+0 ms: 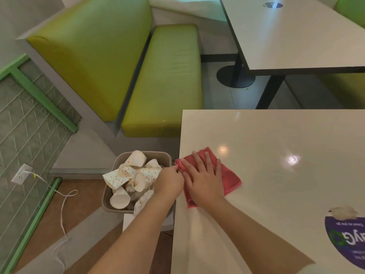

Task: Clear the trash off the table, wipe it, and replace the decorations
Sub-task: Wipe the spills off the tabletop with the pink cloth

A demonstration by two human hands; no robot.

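Note:
A pink cloth [231, 177] lies at the left edge of the glossy white table [276, 139]. My right hand [203, 177] lies flat on the cloth with fingers spread. My left hand [169, 180] sits just off the table's left edge and pinches the cloth's overhanging corner. Below it stands a beige bin [110, 200] filled with several used paper cups [120, 177], some white, some with orange dots.
A purple round sticker [347, 240] with a torn paper scrap [343, 212] sits near the table's right front. A green bench [166, 82] stands behind the bin. A second table [292, 34] lies at the back right. A white cable [63, 204] trails from a wall socket on the left.

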